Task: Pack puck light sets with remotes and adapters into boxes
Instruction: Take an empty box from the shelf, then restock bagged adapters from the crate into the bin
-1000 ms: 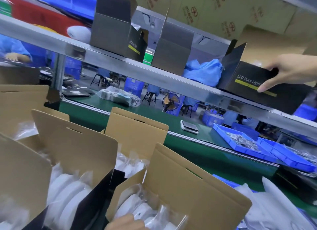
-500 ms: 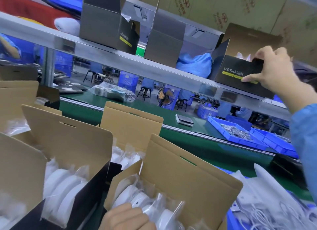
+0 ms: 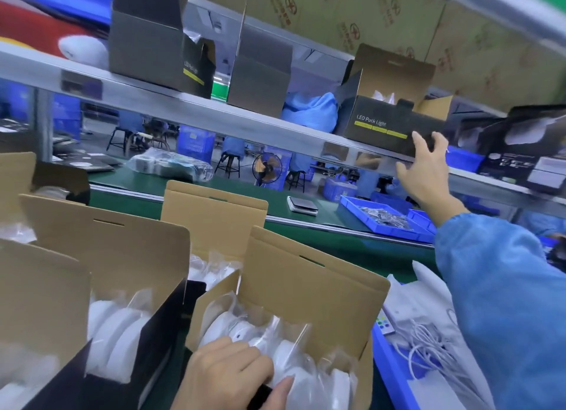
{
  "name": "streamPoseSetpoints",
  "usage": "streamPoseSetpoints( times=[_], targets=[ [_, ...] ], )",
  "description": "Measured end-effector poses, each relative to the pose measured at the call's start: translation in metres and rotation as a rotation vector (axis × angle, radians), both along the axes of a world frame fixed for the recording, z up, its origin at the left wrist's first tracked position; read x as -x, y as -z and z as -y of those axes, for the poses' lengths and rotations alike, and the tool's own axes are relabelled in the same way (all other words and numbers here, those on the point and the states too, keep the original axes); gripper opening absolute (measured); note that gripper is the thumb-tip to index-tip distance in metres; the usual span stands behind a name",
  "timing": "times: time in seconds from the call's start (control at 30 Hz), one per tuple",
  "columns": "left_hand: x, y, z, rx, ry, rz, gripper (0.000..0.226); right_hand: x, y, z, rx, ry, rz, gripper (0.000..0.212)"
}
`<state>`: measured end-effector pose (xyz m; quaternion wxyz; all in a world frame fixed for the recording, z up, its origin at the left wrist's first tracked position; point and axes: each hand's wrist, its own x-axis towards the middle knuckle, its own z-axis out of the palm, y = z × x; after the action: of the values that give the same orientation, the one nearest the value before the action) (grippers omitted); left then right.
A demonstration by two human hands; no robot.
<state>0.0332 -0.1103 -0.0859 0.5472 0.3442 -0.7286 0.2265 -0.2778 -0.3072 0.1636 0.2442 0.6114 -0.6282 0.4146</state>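
Puck light box (image 3: pixel 389 128), black w/ "LED Puck Light" print, sits on the steel shelf (image 3: pixel 190 109) above the bench, lid up, something white showing inside. It overhangs the shelf edge on the near side.

Right hand (image 3: pixel 424 167) reaches up to it; fingers spread and straight, tips touching the box's lower front corner, not wrapped round it.

Left hand (image 3: pixel 226 376) down at the near open box (image 3: pixel 309 284), fingers curled over the bagged puck lights (image 3: pixel 306 373).

Risks, as I judge them:
- Box tips off shelf: only fingertip contact, lid open, contents could spill onto the bench.
- Neighbour black box (image 3: pixel 526 152) to the right stands close; a sideways pull may drag it.
- Eyes up at the shelf, so left hand works unseen; plastic bags could snag or crumple.
- Cables in blue tray (image 3: pixel 395 379) lie under the right sleeve; could catch.
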Motion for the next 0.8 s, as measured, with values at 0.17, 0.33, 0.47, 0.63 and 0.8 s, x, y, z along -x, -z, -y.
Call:
streamPoseSetpoints(
  times=[0.17, 0.33, 0.47, 0.63, 0.8],
  targets=[
    [0.006, 0.000, 0.002, 0.061, 0.046, -0.057, 0.056, 0.013, -0.001, 0.007, -0.278, 0.062, -0.064, 0.098],
    [0.003, 0.003, -0.001, -0.025, 0.092, -0.036, 0.041, 0.010, -0.023, -0.012, -0.487, 0.155, -0.093, 0.099],
    [0.003, 0.006, -0.009, -0.174, 0.160, -0.092, 0.037, -0.021, -0.021, -0.052, -0.528, 0.121, -0.262, 0.074],
    [0.000, 0.003, -0.021, -0.271, 0.181, -0.108, 0.038, -0.072, 0.016, -0.125, -0.620, -0.117, -0.353, 0.058],
    [0.003, -0.003, -0.022, -0.152, 0.220, -0.063, 0.031, -0.081, 0.073, -0.213, -0.636, -0.152, -0.244, 0.041]
  ],
)
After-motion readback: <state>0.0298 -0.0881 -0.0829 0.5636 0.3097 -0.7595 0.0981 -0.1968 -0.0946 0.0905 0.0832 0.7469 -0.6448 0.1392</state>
